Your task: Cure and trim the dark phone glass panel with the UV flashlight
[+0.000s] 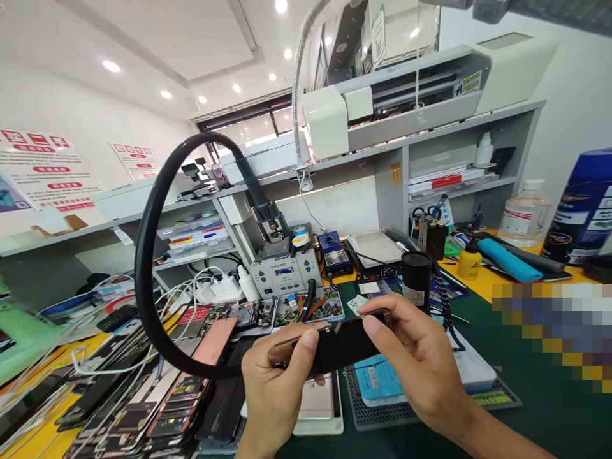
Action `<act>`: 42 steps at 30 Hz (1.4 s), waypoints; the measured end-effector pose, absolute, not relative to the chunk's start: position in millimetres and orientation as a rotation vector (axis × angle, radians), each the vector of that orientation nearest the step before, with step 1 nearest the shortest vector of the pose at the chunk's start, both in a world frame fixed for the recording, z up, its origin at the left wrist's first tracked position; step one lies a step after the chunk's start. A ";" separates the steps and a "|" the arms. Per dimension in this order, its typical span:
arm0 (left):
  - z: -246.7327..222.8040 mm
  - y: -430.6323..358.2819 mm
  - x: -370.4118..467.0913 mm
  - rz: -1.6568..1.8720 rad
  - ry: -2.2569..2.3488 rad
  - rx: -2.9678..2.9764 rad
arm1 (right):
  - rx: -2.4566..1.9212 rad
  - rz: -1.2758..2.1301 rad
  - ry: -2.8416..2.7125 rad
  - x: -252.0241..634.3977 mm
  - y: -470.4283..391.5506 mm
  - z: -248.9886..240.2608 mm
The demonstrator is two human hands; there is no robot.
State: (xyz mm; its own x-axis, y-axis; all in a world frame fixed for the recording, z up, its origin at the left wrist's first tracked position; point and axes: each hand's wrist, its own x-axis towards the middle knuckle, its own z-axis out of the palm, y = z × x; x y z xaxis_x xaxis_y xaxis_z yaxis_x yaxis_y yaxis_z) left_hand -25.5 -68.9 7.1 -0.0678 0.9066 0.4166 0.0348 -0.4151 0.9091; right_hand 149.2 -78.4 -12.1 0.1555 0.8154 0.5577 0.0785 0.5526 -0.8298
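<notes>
A smartphone (348, 347) with a black face and a brownish-gold edge is held sideways above the bench, tilted so its long edge faces up. My left hand (280, 376) grips its left end, the thumb pressed on the near face. At the other end my right hand (415, 354) pinches the top edge between thumb and fingers. A small light tab stands out along that edge between the two thumbs. Below the phone lie a white-and-gold device (318, 403) and a blue packet (375, 381) on a grey perforated mat (363, 417).
Stacked phone parts (167, 408) and white cables (191, 299) crowd the left. A black hose (143, 268) loops beside my left hand from the rework station (287, 274). Behind stand a tray of circuit boards (335, 306) and a black cylinder (415, 280); a yellow bottle (469, 262) is farther right.
</notes>
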 end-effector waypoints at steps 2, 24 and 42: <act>7.3 -68.8 -25.2 1.562 1.029 1.482 | -0.859 0.633 -1.337 148.7 -78.6 -11.2; 7.6 -66.8 -26.1 1.480 0.984 1.402 | -0.835 0.669 -1.330 148.4 -78.5 -10.6; 11.2 -45.1 -32.5 1.222 0.931 1.044 | -1.075 0.840 -1.400 159.4 -65.7 1.0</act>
